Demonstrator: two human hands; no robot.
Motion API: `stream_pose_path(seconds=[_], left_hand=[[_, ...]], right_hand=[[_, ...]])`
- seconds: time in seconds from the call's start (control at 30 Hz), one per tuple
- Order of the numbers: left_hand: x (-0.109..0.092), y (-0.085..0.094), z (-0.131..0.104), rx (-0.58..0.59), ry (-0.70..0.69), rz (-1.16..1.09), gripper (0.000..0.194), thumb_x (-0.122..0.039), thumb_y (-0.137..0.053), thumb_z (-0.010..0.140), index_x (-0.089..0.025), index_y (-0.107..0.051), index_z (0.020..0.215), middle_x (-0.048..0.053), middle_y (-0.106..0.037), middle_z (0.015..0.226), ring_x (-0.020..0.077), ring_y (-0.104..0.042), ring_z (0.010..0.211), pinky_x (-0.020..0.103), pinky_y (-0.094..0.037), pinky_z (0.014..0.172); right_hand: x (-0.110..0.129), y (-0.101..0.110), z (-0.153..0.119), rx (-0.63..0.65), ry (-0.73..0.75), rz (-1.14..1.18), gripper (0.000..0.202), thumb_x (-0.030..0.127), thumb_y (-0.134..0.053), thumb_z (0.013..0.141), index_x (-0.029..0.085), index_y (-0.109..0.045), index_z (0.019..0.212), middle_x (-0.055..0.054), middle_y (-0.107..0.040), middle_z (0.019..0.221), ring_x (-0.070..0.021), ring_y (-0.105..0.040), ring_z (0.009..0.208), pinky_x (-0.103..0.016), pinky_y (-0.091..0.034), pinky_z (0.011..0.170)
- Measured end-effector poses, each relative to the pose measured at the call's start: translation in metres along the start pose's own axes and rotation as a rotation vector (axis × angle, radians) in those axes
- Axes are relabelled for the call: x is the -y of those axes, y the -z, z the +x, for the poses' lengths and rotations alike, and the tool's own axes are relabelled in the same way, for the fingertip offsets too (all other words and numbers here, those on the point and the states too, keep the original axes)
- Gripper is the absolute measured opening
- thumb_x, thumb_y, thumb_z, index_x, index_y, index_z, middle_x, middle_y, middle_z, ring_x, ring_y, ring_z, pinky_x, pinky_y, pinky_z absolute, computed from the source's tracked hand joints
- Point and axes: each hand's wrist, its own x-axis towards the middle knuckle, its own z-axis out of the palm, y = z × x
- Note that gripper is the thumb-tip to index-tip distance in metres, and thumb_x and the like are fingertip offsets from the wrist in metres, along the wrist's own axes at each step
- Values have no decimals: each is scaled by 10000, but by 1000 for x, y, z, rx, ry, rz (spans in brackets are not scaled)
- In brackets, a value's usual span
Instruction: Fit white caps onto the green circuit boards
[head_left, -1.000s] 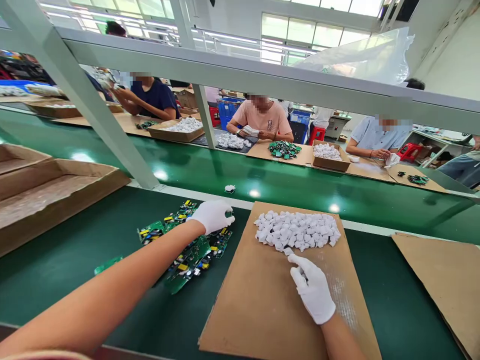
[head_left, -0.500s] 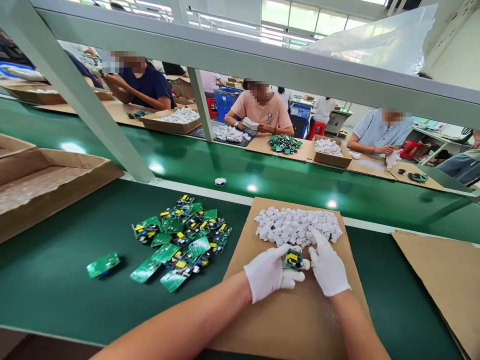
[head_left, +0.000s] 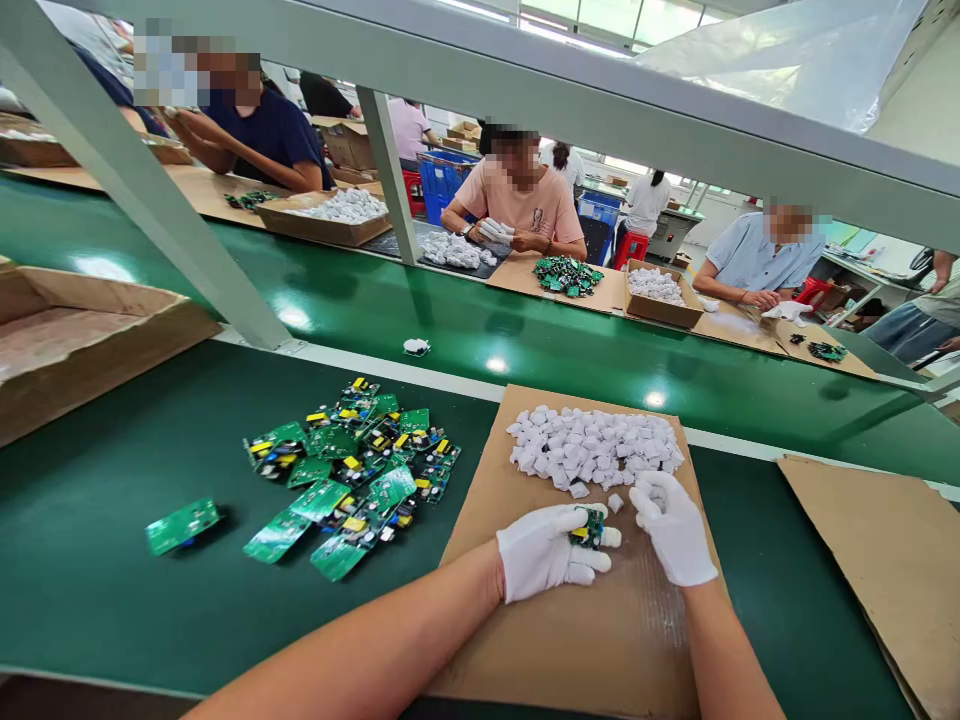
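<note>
Head: held board [head_left: 587, 530], unreadable shirt print [head_left: 537, 219]

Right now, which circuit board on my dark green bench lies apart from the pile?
The single green board left of the pile: a gap separates it, while the piled boards bunch together. The left hand holds another board.

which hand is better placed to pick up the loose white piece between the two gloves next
Probably the right hand: it is close beside the loose white piece, though whether it already pinches something is unclear. The left hand is occupied, holding a circuit board.
</note>
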Motion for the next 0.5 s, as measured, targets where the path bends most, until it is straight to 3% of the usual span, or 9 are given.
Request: stream_pose_path(seconds=[0.13, 0.2, 0.3, 0.4, 0.5], left_hand=[[0, 0, -1, 8, 3, 5, 373, -320, -521, 816, -180, -501, 1162, 123, -579, 1130, 160, -642, 788, 249, -466, 659], [0, 1, 0, 9, -10, 9, 351, -312, -513, 822, -169, -511, 1142, 125, -591, 1111, 157, -644, 777, 243, -472, 653], [0, 3, 1, 25, -45, 39, 324, -318, -520, 817, -158, -532, 1099, 127, -627, 1038, 145, -649, 695, 222, -471, 583], [-1, 5, 2, 37, -105, 75, 304, -318, -520, 813, -134, -554, 1051, 131, -649, 966, 133, -636, 610, 195, -438, 487], [-3, 6, 3, 35, -125, 68, 296, -320, -510, 815, -125, -560, 1033, 135, -646, 974, 124, -629, 606, 185, -427, 474]], right_hand=[[0, 10, -6, 77, 4, -12, 264, 303, -476, 812, 188, -588, 1022, -10, -654, 769, -149, -590, 599, -272, -456, 585], [6, 8, -10, 119, 39, -38, 253, 242, -511, 769, 210, -624, 994, -29, -661, 870, -180, -605, 742, -307, -454, 709], [19, -1, -18, 187, 146, -112, 375, 163, -504, 742, 221, -603, 1098, -56, -640, 1030, -220, -559, 945, -339, -412, 834], [29, -11, -23, 254, 271, -244, 498, 110, -501, 711, 223, -539, 1194, -65, -627, 1050, -227, -544, 928, -334, -419, 800], [26, -12, -20, 250, 290, -317, 354, 109, -494, 729, 222, -616, 1043, -50, -639, 912, -208, -556, 843, -304, -428, 741]])
